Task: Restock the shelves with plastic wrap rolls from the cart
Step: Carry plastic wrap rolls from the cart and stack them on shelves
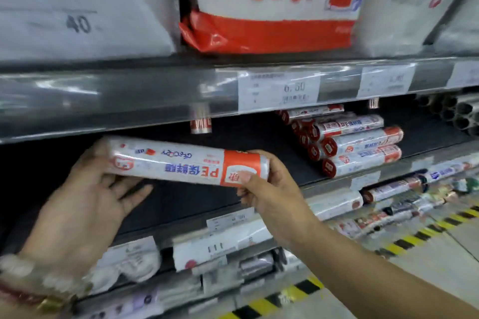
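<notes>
A white plastic wrap roll (181,160) with an orange band and blue print lies level in both my hands, at the front of a dark shelf (197,199). My left hand (85,197) holds its left end, thumb behind the roll and fingers spread loosely below it. My right hand (269,189) pinches the orange right end between thumb and fingers. Further right on the same shelf lies a stack of matching rolls (350,142). The cart is out of view.
The shelf above carries big white and orange-bottomed packs (269,8) behind a price rail (277,90). Grey tubes (456,114) sit at the far right. Lower shelves hold more rolls and bags (388,189). Yellow-black floor tape (404,241) runs along the aisle.
</notes>
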